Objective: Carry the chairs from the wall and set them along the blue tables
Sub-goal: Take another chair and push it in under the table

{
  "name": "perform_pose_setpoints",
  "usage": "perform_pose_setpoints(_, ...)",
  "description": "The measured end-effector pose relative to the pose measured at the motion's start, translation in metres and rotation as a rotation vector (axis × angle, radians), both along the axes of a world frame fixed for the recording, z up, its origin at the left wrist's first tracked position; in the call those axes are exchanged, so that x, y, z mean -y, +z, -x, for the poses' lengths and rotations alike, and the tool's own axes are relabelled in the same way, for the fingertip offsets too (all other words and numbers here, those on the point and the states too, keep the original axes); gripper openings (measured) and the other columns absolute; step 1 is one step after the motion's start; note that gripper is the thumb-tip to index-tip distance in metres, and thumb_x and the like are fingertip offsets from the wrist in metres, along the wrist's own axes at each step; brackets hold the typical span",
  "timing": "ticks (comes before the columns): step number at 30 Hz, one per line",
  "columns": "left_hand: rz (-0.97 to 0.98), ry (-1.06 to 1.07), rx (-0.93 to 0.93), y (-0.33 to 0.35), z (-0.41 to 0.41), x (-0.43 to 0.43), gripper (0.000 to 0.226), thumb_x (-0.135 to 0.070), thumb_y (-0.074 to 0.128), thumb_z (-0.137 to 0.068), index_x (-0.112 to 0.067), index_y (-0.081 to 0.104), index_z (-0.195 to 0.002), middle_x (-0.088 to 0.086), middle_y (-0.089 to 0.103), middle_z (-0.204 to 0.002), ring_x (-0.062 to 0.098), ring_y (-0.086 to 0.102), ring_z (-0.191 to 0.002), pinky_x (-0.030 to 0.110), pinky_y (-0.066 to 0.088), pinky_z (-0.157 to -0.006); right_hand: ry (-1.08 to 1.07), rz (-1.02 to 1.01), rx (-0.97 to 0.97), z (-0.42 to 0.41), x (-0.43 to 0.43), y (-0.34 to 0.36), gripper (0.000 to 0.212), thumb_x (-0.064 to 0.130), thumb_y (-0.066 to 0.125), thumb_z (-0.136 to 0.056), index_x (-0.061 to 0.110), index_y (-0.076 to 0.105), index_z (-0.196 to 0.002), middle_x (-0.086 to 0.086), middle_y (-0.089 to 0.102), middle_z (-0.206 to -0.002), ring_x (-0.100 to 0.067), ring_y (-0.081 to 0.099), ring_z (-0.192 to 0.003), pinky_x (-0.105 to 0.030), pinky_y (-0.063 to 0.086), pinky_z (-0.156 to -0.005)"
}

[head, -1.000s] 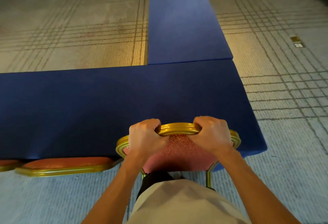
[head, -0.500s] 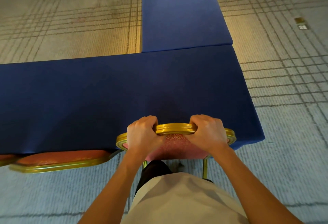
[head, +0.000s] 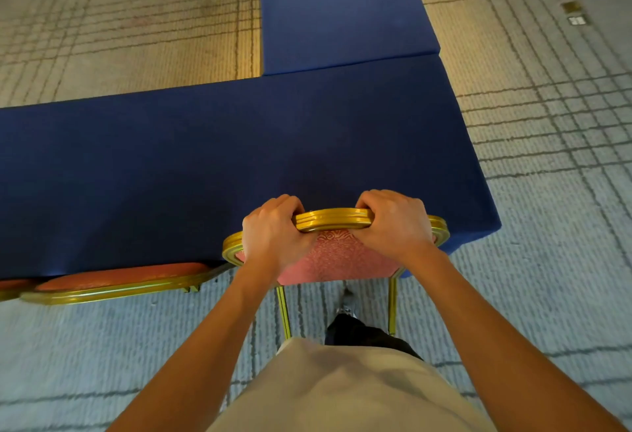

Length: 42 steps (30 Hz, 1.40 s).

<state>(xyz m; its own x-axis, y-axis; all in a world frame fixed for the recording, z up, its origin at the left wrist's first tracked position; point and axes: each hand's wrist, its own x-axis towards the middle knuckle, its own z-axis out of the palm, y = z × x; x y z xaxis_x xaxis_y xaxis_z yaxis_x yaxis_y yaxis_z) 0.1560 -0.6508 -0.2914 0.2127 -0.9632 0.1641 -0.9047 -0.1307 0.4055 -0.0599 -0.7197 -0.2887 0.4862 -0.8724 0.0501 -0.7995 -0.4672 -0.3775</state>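
Observation:
A chair (head: 337, 262) with a gold frame and a pink patterned back stands right against the near edge of the blue table (head: 205, 165), close to its right corner. My left hand (head: 272, 231) grips the top rail of the backrest on the left side, and my right hand (head: 393, 223) grips it on the right. The seat is hidden under the tablecloth. Another gold-framed chair (head: 119, 281) with an orange-red back stands to the left along the same edge.
A second blue table (head: 342, 7) runs away from me, joined at a right angle. Patterned carpet lies on both sides. The edge of a third chair (head: 10, 286) shows at far left. My leg and shoe (head: 347, 308) are behind the chair.
The chair has gone a little further in toward the table, and my view has tipped downward so my legs and the chair's rear legs show. Both hands keep their grip.

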Motion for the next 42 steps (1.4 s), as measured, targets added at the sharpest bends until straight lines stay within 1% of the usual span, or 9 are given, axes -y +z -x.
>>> perform_pose_setpoints(4,-0.083,-0.001,0.010,-0.008,0.007,-0.031,0.029,-0.058,0.058,-0.075,-0.030,0.054,-0.069,-0.014,0.054,-0.065,0.009,0.052,-0.062,0.022,0.026,-0.051,-0.008,-0.045,-0.017,0.007,-0.032,-0.004,0.043,0.074,0.039,-0.074,0.040,0.062,-0.084,0.023,0.048,-0.068,0.000,0.047,-0.069,-0.023,0.026,-0.055)
perform_pose_setpoints(11,-0.138,-0.036,-0.031,-0.021,0.035,-0.096,0.027,-0.058,0.053,-0.069,-0.038,0.067,-0.080,-0.017,0.068,-0.074,0.011,0.063,-0.069,0.022,0.023,-0.053,-0.018,-0.053,-0.054,0.030,-0.096,-0.024,0.039,0.071,0.044,-0.078,0.042,0.067,-0.091,0.023,0.067,-0.082,-0.004,0.063,-0.080,-0.029,0.040,-0.061)
perform_pose_setpoints(15,-0.200,-0.066,-0.023,-0.037,0.045,-0.137,0.037,-0.061,0.052,-0.066,-0.043,0.071,-0.092,-0.016,0.074,-0.083,0.015,0.070,-0.080,0.029,0.037,-0.061,0.011,-0.082,-0.068,0.044,-0.137,-0.037,0.038,0.069,0.048,-0.078,0.044,0.069,-0.096,0.022,0.071,-0.091,-0.006,0.067,-0.088,-0.029,0.043,-0.062)
perform_pose_setpoints(18,-0.280,-0.110,-0.027,-0.044,0.055,-0.168,0.050,-0.070,0.049,-0.067,-0.050,0.070,-0.107,-0.019,0.076,-0.094,0.013,0.071,-0.090,0.031,0.046,-0.069,0.042,-0.106,-0.047,0.057,-0.168,-0.049,0.044,0.078,0.057,-0.077,0.044,0.071,-0.101,0.019,0.072,-0.094,-0.008,0.068,-0.089,-0.034,0.052,-0.065)
perform_pose_setpoints(21,-0.319,-0.147,-0.042,-0.049,0.062,-0.196,0.043,-0.068,0.056,-0.075,-0.053,0.069,-0.113,-0.019,0.076,-0.094,0.012,0.071,-0.089,0.028,0.036,-0.065,0.070,-0.163,-0.076,0.064,-0.195,-0.058,0.054,0.080,0.048,-0.077,0.044,0.071,-0.109,0.017,0.074,-0.102,-0.011,0.069,-0.095,-0.040,0.056,-0.072)
perform_pose_setpoints(25,-0.330,-0.197,-0.056,-0.061,0.070,-0.226,0.040,-0.062,0.054,-0.084,-0.053,0.066,-0.121,-0.021,0.075,-0.095,0.008,0.071,-0.082,0.021,0.029,-0.059,0.103,-0.183,-0.116,0.076,-0.223,-0.070,0.041,0.067,0.062,-0.081,0.048,0.068,-0.117,0.020,0.074,-0.104,-0.011,0.070,-0.095,-0.032,0.052,-0.072)
perform_pose_setpoints(31,-0.389,-0.230,-0.060,-0.082,0.081,-0.263,0.050,-0.056,0.057,-0.082,-0.057,0.052,-0.132,-0.019,0.076,-0.099,0.011,0.071,-0.086,0.026,0.046,-0.067,0.151,-0.167,-0.128,0.086,-0.262,-0.079,0.045,0.066,0.060,-0.079,0.049,0.067,-0.121,0.018,0.075,-0.111,-0.013,0.073,-0.096,-0.037,0.057,-0.071)
perform_pose_setpoints(36,-0.456,-0.259,-0.068,-0.090,0.085,-0.287,0.058,-0.059,0.054,-0.079,-0.055,0.050,-0.137,-0.020,0.073,-0.118,0.014,0.070,-0.106,0.038,0.058,-0.085,0.226,-0.277,-0.224,0.091,-0.283,-0.094,0.056,0.064,0.058,-0.086,0.043,0.059,-0.137,0.018,0.063,-0.139,-0.009,0.060,-0.126,-0.037,0.053,-0.098)
perform_pose_setpoints(42,-0.483,-0.263,-0.065,-0.087,0.086,-0.292,0.057,-0.052,0.064,-0.083,-0.053,0.052,-0.139,-0.020,0.072,-0.121,0.011,0.068,-0.109,0.038,0.057,-0.087,0.216,-0.278,-0.219,0.090,-0.288,-0.095,0.058,0.064,0.062,-0.086,0.041,0.059,-0.140,0.017,0.061,-0.142,-0.009,0.057,-0.130,-0.034,0.048,-0.103)
